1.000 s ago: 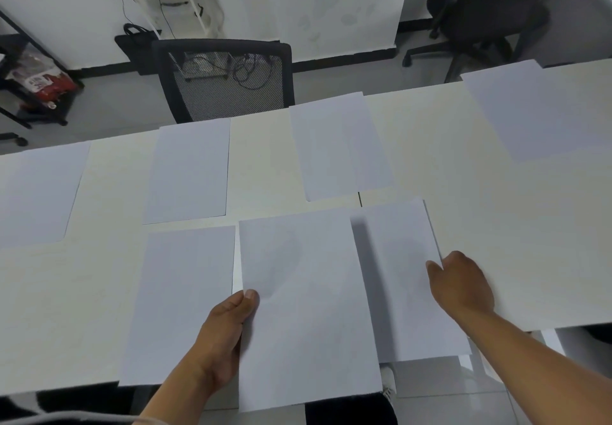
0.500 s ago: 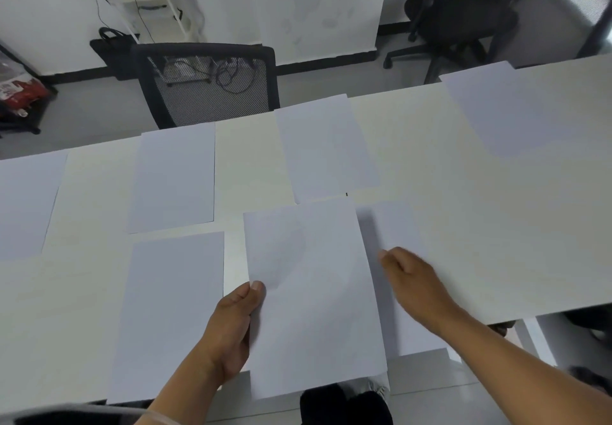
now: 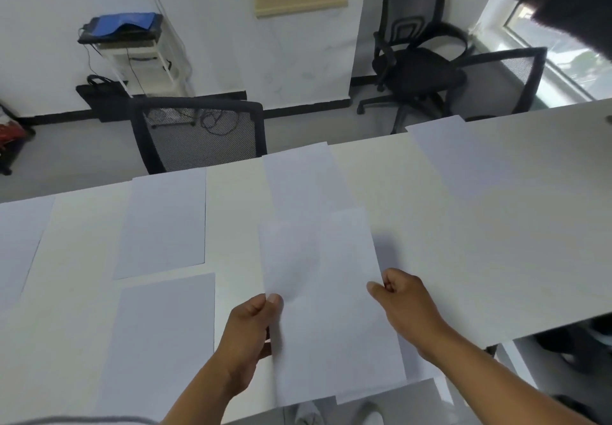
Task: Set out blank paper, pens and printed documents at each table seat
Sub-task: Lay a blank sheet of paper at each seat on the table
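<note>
While both grip thin rectangular sheets (image 3: 318,308), left hand (image 3: 255,328) and right hand (image 3: 402,305) pinch opposite edges.

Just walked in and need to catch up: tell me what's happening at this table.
A person is laying blank sheets along a long white table. The left hand pinches the left edge of a held sheet, thumb on top. The right hand pinches the right edge of a sheet at the same spot; whether it is the same sheet or one beneath is unclear. Several sheets already lie flat, among them one near the front edge and one at the far right. No pens or printed documents are in view.
</note>
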`<state>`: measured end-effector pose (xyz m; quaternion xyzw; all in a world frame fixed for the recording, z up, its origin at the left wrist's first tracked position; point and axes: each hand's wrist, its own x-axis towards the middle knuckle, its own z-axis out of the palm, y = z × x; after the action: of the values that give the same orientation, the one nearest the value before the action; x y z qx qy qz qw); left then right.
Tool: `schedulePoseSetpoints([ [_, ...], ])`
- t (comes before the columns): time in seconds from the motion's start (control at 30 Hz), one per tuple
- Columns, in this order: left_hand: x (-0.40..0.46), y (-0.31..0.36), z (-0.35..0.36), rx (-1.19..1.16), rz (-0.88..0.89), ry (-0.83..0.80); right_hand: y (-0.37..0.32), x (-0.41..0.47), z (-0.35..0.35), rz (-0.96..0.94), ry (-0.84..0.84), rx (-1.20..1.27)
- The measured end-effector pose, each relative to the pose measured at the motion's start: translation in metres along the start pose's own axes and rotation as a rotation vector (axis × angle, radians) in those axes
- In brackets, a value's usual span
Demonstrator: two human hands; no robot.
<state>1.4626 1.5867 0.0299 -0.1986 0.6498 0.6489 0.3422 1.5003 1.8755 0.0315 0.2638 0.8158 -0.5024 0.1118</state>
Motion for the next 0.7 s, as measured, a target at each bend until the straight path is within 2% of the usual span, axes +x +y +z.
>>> schedulePoseSetpoints([
  [0.37, 0.004, 0.033, 0.060, 0.156, 0.151, 0.087, 0.012, 0.003, -0.065, -0.041, 0.078, 0.032],
  [0.53, 0.004, 0.041, 0.114, 0.182, 0.194, 0.128, 0.040, 0.011, -0.110, -0.076, 0.082, 0.060],
  [0.7, 0.002, 0.034, 0.198, 0.161, 0.215, 0.164, 0.083, 0.033, -0.181, -0.108, 0.056, 0.073],
])
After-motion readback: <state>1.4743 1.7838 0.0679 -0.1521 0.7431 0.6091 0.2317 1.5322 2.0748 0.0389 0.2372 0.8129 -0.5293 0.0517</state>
